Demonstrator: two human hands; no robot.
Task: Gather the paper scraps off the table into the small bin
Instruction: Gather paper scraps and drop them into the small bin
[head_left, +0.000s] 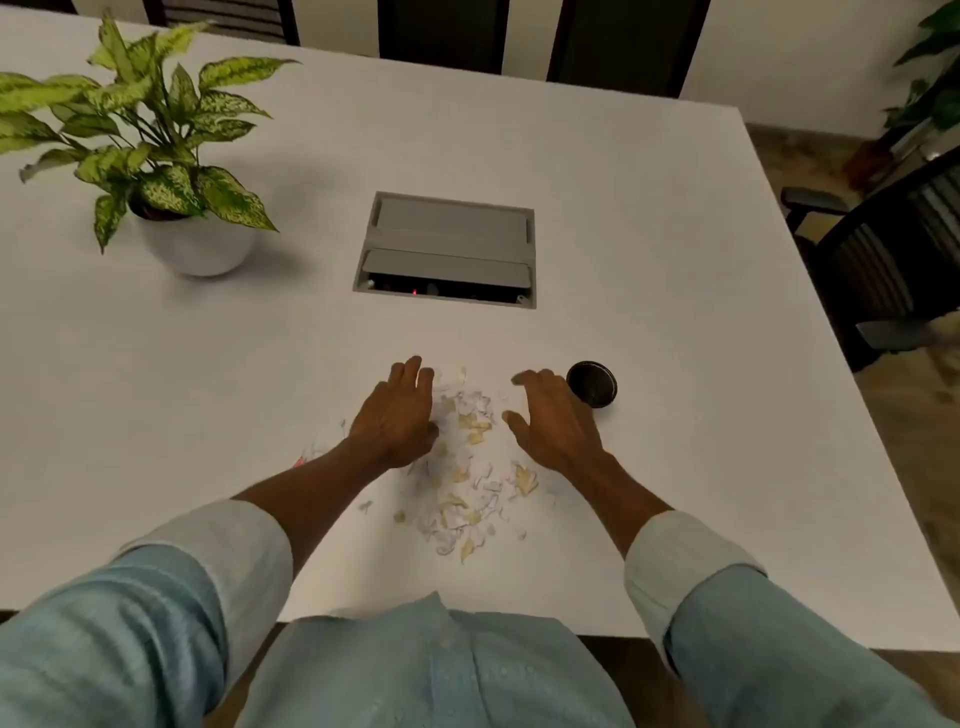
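Note:
A loose pile of white and yellowish paper scraps (465, 467) lies on the white table (156, 389) in front of me. My left hand (397, 415) rests on the pile's left edge, fingers spread, palm down. My right hand (550, 421) hovers on the pile's right side, fingers apart, holding nothing. A few stray scraps (317, 447) lie left of my left wrist. The small black round bin (592, 383) stands just right of my right hand, partly hidden behind its fingers.
A potted plant in a white pot (195, 241) stands at the far left. A grey cable box (447, 249) is set into the table's middle. Dark chairs (883, 249) stand at the right and far edges. The table's near edge is at my chest.

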